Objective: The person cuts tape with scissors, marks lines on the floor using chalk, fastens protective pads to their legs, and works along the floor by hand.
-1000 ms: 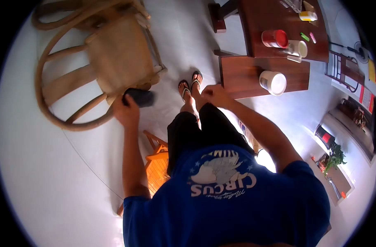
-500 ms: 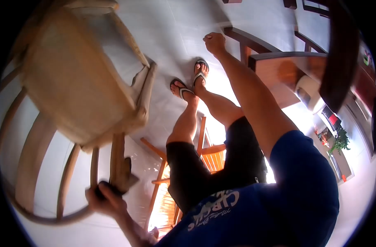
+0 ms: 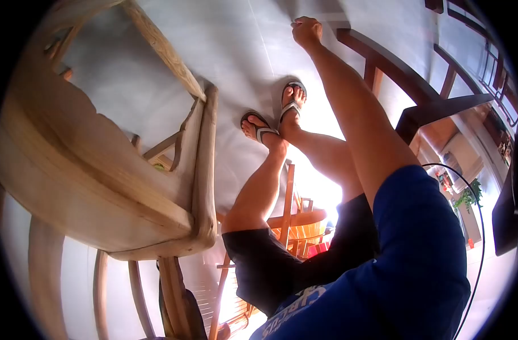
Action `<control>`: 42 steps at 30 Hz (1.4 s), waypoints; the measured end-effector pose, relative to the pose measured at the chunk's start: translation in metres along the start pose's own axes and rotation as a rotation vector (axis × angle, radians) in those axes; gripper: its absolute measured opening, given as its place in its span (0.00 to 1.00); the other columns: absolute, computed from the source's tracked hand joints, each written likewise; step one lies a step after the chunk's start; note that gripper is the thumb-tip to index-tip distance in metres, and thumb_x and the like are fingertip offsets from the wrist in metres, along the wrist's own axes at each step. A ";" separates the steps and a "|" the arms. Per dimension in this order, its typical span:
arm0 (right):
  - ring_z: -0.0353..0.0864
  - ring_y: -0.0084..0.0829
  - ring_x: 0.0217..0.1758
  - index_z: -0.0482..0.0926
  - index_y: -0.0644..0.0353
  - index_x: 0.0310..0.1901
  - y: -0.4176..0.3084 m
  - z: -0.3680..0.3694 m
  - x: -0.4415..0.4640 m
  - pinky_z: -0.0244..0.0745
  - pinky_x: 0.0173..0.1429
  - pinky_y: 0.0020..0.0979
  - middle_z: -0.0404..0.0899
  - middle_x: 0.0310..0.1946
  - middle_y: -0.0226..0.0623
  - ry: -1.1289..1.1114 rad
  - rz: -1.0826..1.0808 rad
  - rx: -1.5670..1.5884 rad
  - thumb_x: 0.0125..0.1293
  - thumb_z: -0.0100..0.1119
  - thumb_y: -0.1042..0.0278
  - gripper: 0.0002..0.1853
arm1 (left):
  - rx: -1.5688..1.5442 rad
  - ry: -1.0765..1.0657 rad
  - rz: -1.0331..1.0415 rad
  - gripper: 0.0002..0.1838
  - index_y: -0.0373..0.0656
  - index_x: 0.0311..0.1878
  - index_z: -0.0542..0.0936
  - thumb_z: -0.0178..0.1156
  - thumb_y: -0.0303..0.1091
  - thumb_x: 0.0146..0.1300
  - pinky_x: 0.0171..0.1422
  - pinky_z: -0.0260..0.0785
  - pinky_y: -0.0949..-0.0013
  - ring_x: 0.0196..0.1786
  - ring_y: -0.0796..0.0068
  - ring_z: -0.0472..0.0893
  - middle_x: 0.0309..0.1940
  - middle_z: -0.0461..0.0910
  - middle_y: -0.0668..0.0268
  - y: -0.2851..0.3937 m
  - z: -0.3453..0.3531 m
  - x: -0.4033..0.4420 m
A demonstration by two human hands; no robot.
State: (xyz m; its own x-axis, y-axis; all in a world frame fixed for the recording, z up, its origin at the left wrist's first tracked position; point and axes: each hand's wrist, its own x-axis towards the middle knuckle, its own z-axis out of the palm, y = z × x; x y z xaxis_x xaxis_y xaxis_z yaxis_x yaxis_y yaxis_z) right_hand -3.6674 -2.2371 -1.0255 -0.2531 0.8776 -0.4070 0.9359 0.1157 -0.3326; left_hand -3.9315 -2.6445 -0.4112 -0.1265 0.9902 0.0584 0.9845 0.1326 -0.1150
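Near the top centre my right hand (image 3: 307, 30) is held out over the floor, its fingers curled closed, with nothing visible in them. My left hand is not in view. A large pale wooden chair (image 3: 100, 187) fills the left side, seen from low down and close. Beside its leg (image 3: 174, 294), at the lower left, is a dark object (image 3: 195, 317) that I cannot make out clearly. My feet in flip-flops (image 3: 259, 127) rest on the floor between the chair and the dark wooden furniture.
Dark wooden furniture (image 3: 383, 59) stands at the upper right. Behind my legs is an orange-brown slatted wooden chair (image 3: 298, 224) in bright light. At the right are a green plant (image 3: 468, 194) and a thin black cable (image 3: 482, 243).
The view has dropped closer to the pale chair. My left hand, earlier gripping a dark object by the chair, has left view. My right hand has moved up and outward from near my knees.
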 end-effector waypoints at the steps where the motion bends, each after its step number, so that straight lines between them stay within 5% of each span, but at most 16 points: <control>1: 0.86 0.48 0.50 0.89 0.54 0.40 0.004 0.006 0.001 0.80 0.56 0.45 0.88 0.43 0.45 0.023 -0.011 0.003 0.62 0.64 0.61 0.10 | -0.026 -0.034 -0.061 0.41 0.32 0.40 0.73 0.34 0.69 0.73 0.15 0.64 0.70 0.14 0.71 0.68 0.15 0.68 0.66 0.003 0.000 -0.002; 9: 0.85 0.54 0.45 0.87 0.56 0.39 0.000 0.017 0.010 0.79 0.53 0.50 0.86 0.40 0.49 0.054 -0.093 -0.124 0.63 0.59 0.62 0.10 | -0.126 -0.218 -0.391 0.34 0.34 0.36 0.72 0.40 0.62 0.72 0.20 0.63 0.67 0.17 0.68 0.69 0.17 0.68 0.64 0.015 0.000 -0.009; 16: 0.84 0.54 0.52 0.84 0.60 0.44 -0.015 0.014 0.004 0.79 0.59 0.49 0.85 0.45 0.52 -0.192 0.043 -0.161 0.63 0.57 0.62 0.14 | -0.137 -0.280 -0.573 0.28 0.35 0.32 0.71 0.45 0.56 0.71 0.24 0.62 0.64 0.21 0.66 0.69 0.18 0.68 0.63 0.021 -0.009 -0.019; 20: 0.85 0.55 0.43 0.82 0.59 0.40 -0.028 0.035 -0.054 0.81 0.49 0.51 0.86 0.38 0.51 -0.141 -0.082 -0.029 0.65 0.56 0.58 0.14 | -0.160 -0.295 -0.698 0.25 0.36 0.30 0.71 0.48 0.52 0.70 0.26 0.61 0.62 0.23 0.65 0.69 0.20 0.68 0.62 0.029 -0.019 -0.030; 23: 0.85 0.51 0.38 0.81 0.59 0.31 -0.078 -0.007 -0.128 0.80 0.46 0.49 0.85 0.30 0.50 -0.232 -0.031 0.410 0.58 0.63 0.65 0.07 | -0.163 -0.307 -0.844 0.23 0.37 0.28 0.70 0.50 0.49 0.70 0.28 0.61 0.61 0.24 0.64 0.70 0.20 0.68 0.62 0.029 -0.035 -0.043; 27: 0.85 0.53 0.36 0.80 0.61 0.27 -0.128 -0.079 -0.204 0.80 0.44 0.46 0.83 0.28 0.51 -0.256 -0.031 0.552 0.53 0.63 0.69 0.05 | -0.193 -0.283 -0.927 0.21 0.38 0.26 0.70 0.53 0.45 0.69 0.30 0.60 0.60 0.26 0.63 0.70 0.21 0.68 0.61 0.027 -0.036 -0.050; 29: 0.84 0.44 0.33 0.81 0.62 0.28 -0.141 -0.125 -0.237 0.79 0.40 0.40 0.84 0.27 0.46 -0.322 0.000 0.607 0.54 0.64 0.71 0.05 | -0.244 -0.224 -0.827 0.21 0.36 0.27 0.73 0.54 0.45 0.70 0.31 0.63 0.57 0.26 0.59 0.72 0.21 0.70 0.59 0.027 -0.032 -0.045; 31: 0.83 0.32 0.32 0.82 0.64 0.30 -0.146 -0.181 -0.255 0.78 0.39 0.34 0.84 0.26 0.41 -0.449 0.068 0.631 0.56 0.66 0.72 0.05 | -0.298 -0.153 -0.947 0.22 0.35 0.27 0.75 0.54 0.45 0.70 0.32 0.66 0.54 0.26 0.55 0.74 0.22 0.73 0.56 0.036 -0.030 -0.027; 42: 0.81 0.21 0.29 0.81 0.64 0.29 -0.047 -0.395 -0.391 0.78 0.33 0.29 0.82 0.24 0.30 -0.056 0.291 1.049 0.52 0.71 0.75 0.06 | -0.054 -0.292 -0.868 0.26 0.37 0.37 0.83 0.52 0.55 0.67 0.42 0.71 0.41 0.38 0.40 0.82 0.35 0.84 0.49 0.030 -0.033 -0.029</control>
State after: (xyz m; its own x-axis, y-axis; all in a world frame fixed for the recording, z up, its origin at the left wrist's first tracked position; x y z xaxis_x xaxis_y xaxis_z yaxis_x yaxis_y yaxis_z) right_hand -3.5161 -2.4021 -0.5145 -0.0912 0.7815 -0.6172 0.2939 -0.5711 -0.7665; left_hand -3.8942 -2.6705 -0.3837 -0.8429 0.5163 -0.1513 0.5328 0.8402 -0.1008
